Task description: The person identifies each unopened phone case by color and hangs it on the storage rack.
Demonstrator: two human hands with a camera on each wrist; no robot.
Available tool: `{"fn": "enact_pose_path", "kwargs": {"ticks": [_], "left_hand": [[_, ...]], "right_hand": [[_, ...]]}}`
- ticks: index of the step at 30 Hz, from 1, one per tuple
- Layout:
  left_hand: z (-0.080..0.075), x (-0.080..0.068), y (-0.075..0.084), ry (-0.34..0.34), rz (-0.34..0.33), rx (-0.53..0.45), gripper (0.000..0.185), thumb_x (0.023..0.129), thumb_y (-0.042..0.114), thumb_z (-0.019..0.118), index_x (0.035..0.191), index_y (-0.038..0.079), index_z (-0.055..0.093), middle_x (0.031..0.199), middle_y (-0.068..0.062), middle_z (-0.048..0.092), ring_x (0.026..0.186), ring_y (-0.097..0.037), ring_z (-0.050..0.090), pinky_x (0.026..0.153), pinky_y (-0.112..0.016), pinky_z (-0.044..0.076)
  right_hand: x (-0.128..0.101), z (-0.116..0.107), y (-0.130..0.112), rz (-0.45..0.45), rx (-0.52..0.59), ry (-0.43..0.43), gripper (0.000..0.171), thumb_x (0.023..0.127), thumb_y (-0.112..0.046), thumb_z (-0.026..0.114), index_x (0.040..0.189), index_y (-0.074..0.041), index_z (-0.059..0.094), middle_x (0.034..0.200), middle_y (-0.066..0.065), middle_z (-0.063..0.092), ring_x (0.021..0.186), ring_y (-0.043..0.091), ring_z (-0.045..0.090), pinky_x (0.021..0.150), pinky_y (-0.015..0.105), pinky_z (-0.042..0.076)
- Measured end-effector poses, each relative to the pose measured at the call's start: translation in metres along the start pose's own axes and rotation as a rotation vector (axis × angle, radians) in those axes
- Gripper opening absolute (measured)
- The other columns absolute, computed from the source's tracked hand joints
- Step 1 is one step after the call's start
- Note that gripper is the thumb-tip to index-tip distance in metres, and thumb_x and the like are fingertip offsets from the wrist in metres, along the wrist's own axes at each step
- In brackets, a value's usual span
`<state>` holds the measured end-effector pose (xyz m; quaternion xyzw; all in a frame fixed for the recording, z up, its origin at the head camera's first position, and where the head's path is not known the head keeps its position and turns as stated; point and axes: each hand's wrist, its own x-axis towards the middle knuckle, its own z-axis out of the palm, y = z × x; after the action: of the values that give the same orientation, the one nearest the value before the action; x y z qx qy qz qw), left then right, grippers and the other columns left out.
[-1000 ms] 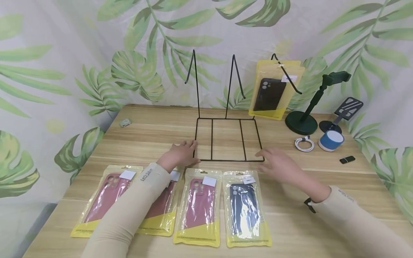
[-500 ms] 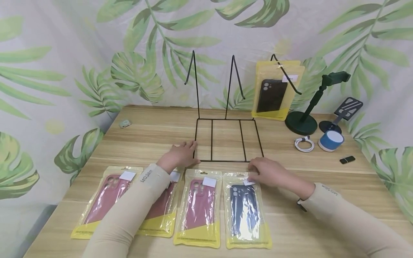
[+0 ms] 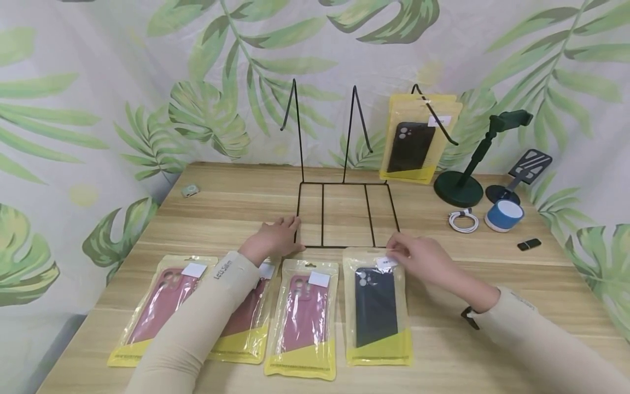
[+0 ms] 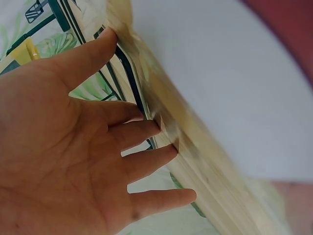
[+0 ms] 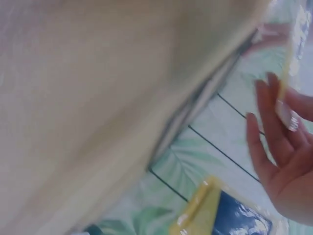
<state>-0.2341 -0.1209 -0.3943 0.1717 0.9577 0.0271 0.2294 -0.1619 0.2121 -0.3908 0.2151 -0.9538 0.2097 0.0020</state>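
My right hand (image 3: 418, 257) pinches the top right corner of a yellow-edged phone case package (image 3: 378, 312) with a dark case inside; its upper end is raised off the table. In the right wrist view the package's edge (image 5: 288, 83) sits between thumb and fingers. At the front left corner of the black wire display rack (image 3: 322, 219), my left hand (image 3: 278, 236) rests with fingers extended, thumb and fingertips by the wire in the left wrist view. A package with a pink case (image 3: 302, 317) lies between the hands. Two more reddish-case packages (image 3: 157, 306) lie left, partly under my sleeve.
Packages with a black case (image 3: 412, 145) hang on the rack's right hook; two bare hooks (image 3: 354, 117) rise left of it. Right of the rack are a green stand (image 3: 460, 186), a phone holder (image 3: 521, 175), a white cable (image 3: 464, 220), a blue round speaker (image 3: 504, 215) and a black stick (image 3: 529, 244).
My right hand has come from the rack's front right corner to the dark-case package, gripped its top corner and lifted that end. My left hand has stayed in place.
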Motion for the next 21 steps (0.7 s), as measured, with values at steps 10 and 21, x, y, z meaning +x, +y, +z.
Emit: {"fn": "enact_pose_path", "kwargs": {"ticks": [10, 21], "left_hand": [[0.001, 0.001, -0.002, 0.018, 0.007, -0.004, 0.081, 0.101, 0.046, 0.051, 0.159, 0.003, 0.015, 0.166, -0.018, 0.013, 0.151, -0.044, 0.016, 0.116, -0.07, 0.018], [-0.001, -0.003, 0.001, -0.001, 0.006, -0.016, 0.081, 0.102, 0.047, 0.05, 0.159, 0.004, 0.012, 0.166, -0.017, 0.01, 0.152, -0.043, 0.014, 0.117, -0.069, 0.016]], "right_hand": [[-0.022, -0.055, -0.007, -0.231, 0.228, 0.582, 0.012, 0.088, 0.007, 0.067, 0.097, 0.0, 0.07, 0.077, 0.005, 0.069, 0.071, -0.003, 0.058, 0.068, 0.007, 0.048], [0.0, -0.118, 0.001, -0.216, 0.325, 0.977, 0.013, 0.09, 0.003, 0.066, 0.091, 0.016, 0.064, 0.083, -0.028, 0.061, 0.07, -0.011, 0.056, 0.066, 0.006, 0.045]]}}
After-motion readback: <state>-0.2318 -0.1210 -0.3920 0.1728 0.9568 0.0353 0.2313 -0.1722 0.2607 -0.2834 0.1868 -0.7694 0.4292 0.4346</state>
